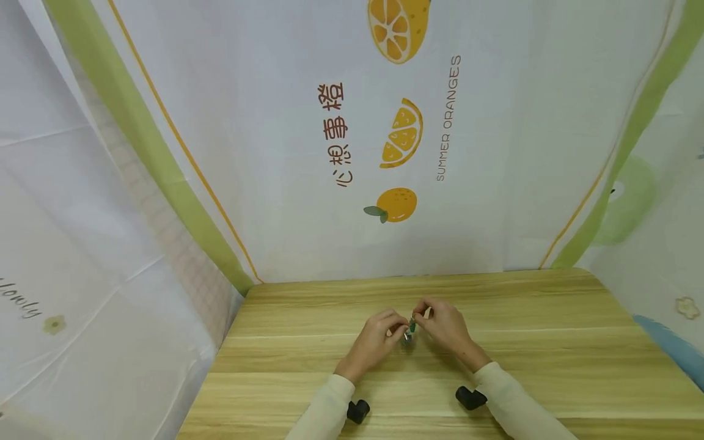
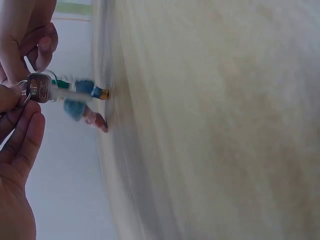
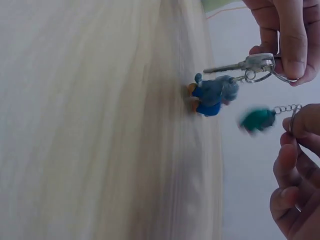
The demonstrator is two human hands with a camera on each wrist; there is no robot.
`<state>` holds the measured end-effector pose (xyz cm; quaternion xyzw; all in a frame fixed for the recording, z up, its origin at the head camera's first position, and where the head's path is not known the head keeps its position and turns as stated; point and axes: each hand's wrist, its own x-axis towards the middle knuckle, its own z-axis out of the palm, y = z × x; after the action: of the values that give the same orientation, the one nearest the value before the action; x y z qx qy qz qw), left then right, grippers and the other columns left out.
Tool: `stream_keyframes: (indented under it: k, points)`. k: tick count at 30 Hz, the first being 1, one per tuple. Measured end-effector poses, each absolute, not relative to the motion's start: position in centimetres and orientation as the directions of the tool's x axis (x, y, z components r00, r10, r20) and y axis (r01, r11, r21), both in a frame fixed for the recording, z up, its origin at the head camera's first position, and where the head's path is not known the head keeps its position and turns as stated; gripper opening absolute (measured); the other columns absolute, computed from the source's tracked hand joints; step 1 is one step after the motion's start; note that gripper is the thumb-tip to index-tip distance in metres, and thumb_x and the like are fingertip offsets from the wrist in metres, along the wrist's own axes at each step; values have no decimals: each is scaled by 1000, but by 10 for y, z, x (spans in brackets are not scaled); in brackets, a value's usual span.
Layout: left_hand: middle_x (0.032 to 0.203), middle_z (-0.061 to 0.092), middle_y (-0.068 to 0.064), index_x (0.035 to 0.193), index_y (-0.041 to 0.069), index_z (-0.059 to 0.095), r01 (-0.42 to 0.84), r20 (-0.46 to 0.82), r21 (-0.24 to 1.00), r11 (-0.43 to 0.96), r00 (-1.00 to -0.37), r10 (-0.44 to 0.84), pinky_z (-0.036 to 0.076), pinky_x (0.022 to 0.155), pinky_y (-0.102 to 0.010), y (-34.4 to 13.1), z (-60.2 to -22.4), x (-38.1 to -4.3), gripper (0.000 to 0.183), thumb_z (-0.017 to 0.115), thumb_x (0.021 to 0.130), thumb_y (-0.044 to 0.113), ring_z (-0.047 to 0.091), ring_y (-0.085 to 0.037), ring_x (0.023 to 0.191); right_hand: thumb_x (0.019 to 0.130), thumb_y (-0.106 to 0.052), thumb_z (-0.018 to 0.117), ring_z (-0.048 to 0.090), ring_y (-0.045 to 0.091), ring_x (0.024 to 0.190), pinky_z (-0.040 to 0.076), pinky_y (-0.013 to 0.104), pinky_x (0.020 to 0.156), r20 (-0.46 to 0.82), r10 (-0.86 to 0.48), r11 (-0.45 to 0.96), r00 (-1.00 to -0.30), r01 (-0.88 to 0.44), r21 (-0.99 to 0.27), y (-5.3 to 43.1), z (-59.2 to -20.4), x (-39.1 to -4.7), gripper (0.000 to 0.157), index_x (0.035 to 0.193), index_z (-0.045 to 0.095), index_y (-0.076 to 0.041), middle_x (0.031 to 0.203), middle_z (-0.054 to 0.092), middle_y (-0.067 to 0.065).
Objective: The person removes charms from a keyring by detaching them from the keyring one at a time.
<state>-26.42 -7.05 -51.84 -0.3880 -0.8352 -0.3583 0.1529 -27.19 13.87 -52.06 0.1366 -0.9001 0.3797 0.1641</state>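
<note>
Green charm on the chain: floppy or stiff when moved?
The green charm will likely swing: it hangs from a linked chain. Its small size suggests little weight. The ring, thin and shiny, may slip in the right hand.

- Count one wooden table [image 1: 286,357].
- Count two above the table's middle: left hand [image 1: 376,337], right hand [image 1: 445,328].
- Count one key [image 3: 257,63] above the table.
- Count at least two above the table: keyed ring [image 3: 287,78], chained ring [image 3: 293,120].
- Count at least two above the table: bluish figurine [image 3: 214,91], green figurine [image 3: 258,119]; exact total blurred.
- Count two by the table's near side: left sleeve [image 1: 326,409], right sleeve [image 1: 514,400].
- Count three beyond the table: halved orange print [image 1: 415,30], orange wedge print [image 1: 403,139], whole orange print [image 1: 400,205].
</note>
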Motion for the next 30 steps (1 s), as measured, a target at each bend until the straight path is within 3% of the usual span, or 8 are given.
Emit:
stream_keyframes:
  k: [7, 30]
  points:
    - [101, 73, -1, 106, 8, 77, 727, 536, 499, 472, -687, 491, 57, 74, -17, -73, -518, -264, 7, 70, 104, 9, 65, -7, 85, 95, -10, 79, 51, 1, 61, 44, 21, 55, 432, -135, 653, -891, -408, -638, 144, -521, -275, 7, 92, 76, -16, 88, 74, -4]
    - [96, 73, 0, 104, 9, 77, 684, 557, 495, 536, -723, 409, 58, 74, -18, -73, -519, -268, 5, 72, 103, 10, 65, -6, 82, 93, -10, 83, 52, 1, 64, 46, 22, 57, 507, -154, 646, -848, -474, -598, 151, -519, -277, 12, 96, 74, -17, 91, 72, -3]
